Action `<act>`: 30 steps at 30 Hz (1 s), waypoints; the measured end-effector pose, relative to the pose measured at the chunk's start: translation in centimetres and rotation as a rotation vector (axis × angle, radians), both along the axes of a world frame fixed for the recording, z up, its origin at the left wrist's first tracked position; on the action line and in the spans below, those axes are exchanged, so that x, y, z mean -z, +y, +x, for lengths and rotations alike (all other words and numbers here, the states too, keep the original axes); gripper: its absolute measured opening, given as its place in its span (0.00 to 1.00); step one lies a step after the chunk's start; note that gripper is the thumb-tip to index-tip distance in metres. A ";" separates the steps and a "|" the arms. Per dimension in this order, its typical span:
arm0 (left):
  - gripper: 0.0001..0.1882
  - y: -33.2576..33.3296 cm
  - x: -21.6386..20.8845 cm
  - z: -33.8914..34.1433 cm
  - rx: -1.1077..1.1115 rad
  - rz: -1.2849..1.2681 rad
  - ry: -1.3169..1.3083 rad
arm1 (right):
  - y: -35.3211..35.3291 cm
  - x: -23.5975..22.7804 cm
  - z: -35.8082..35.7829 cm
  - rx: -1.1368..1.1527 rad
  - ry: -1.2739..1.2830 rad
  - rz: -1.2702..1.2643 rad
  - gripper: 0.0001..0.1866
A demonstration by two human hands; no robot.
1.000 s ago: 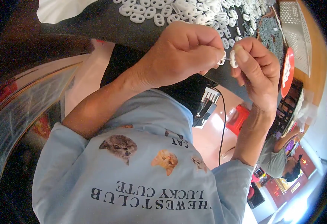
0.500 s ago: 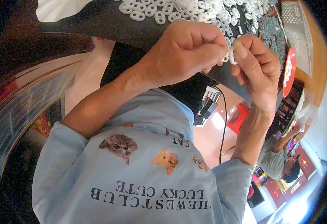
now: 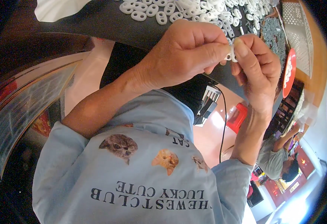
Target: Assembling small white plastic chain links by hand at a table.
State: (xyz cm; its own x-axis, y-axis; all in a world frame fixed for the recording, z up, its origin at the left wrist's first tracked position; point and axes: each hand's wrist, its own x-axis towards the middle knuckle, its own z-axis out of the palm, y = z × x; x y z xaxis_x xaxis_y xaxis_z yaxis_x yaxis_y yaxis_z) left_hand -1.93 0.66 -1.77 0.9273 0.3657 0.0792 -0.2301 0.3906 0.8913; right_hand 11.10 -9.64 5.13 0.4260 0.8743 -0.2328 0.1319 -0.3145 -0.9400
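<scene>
Between the thumb and fingers of my left hand (image 3: pixel 193 50) is a small white plastic piece (image 3: pixel 228 56), mostly covered by the fingertips. My right hand (image 3: pixel 259 67) pinches a second white oval piece (image 3: pixel 234 56) with a hole showing in it. The two pieces meet or nearly meet edge to edge; fingertips hide the exact contact. Both hands are closed and held over the near edge of a dark table (image 3: pixel 96 28). Just beyond them lies a heap of white oval pieces with two holes each (image 3: pixel 187 14).
Small grey parts (image 3: pixel 273 31) are piled right of the heap, beside a white perforated tray (image 3: pixel 297 33). A red dish (image 3: pixel 289 71) holds white pieces. White sheeting (image 3: pixel 59 9) lies at the far left. A red stool (image 3: pixel 238 117) and a cable (image 3: pixel 225 127) are below; another person sits at the right.
The piece in my right hand has turned slightly, so its hole now shows. Both hands stay pinched together in almost the same place.
</scene>
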 end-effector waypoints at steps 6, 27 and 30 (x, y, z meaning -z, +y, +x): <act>0.12 -0.1 -0.1 -0.1 -0.031 0.022 0.015 | -0.3 0.3 -0.2 0.010 -0.023 0.020 0.11; 0.13 0.1 -1.0 -0.2 -0.067 -0.113 0.045 | -0.3 -0.6 -0.8 -0.292 -0.908 0.171 0.16; 0.13 0.3 -1.4 -0.2 -0.055 -0.028 0.072 | -0.5 -0.6 -0.9 -0.304 -0.916 0.171 0.16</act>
State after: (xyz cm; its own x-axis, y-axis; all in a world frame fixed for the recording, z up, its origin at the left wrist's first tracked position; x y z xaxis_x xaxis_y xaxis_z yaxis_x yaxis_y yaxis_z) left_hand -2.09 0.99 -0.40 0.9086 0.4177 0.0022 -0.1878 0.4037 0.8954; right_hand 10.19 -10.15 5.76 0.1296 0.9678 0.2157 0.8863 -0.0155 -0.4629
